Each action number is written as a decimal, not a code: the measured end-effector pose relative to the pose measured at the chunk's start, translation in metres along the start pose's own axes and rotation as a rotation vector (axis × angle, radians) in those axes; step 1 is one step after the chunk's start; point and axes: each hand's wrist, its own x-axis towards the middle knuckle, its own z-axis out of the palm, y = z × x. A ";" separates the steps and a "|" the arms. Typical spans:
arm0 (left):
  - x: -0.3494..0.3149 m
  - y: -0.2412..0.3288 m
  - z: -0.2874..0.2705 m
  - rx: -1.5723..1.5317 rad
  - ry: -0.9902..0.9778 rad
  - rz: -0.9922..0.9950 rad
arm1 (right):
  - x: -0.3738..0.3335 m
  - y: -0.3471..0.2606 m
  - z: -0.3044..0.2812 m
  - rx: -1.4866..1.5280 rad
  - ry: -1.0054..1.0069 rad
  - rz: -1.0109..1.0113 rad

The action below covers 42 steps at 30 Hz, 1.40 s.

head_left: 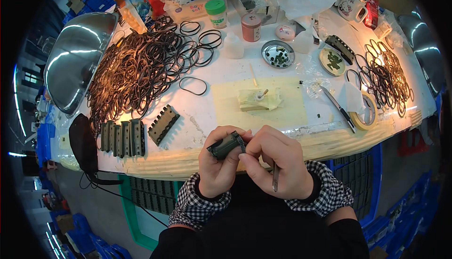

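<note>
My left hand (pixel 217 162) is closed round a dark green plastic part (pixel 227 146) with a toothed edge, held just above the table's front edge. At that toothed end, the pinched fingertips of my right hand (pixel 278 158) meet the part. A slim metal tool (pixel 275 178), which looks like tweezers, is tucked in the right palm; its other end is hidden. Whether the right fingertips hold something small does not show. On the left of the table lie several similar green parts in a row (pixel 123 138), with a single toothed one (pixel 163 125) beside them.
Black rubber rings (pixel 136 66) form a large pile at left, a smaller pile (pixel 388 73) at right. A taped block (pixel 260 99) sits mid-table. A knife (pixel 340 110) and tape roll (pixel 365 113) lie right. Small green pieces fill a metal dish (pixel 278 54) and round lid (pixel 332 62).
</note>
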 end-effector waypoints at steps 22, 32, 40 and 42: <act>0.010 0.000 0.002 0.614 0.016 0.197 | -0.007 0.016 -0.002 0.325 0.023 0.341; 0.006 0.004 0.007 0.180 0.026 -0.038 | -0.004 0.013 -0.006 0.159 0.023 0.251; 0.005 0.000 0.007 0.218 0.009 -0.001 | -0.005 0.013 -0.004 0.190 0.030 0.282; 0.006 -0.002 0.006 0.256 0.010 0.019 | -0.006 0.016 -0.005 0.210 0.021 0.297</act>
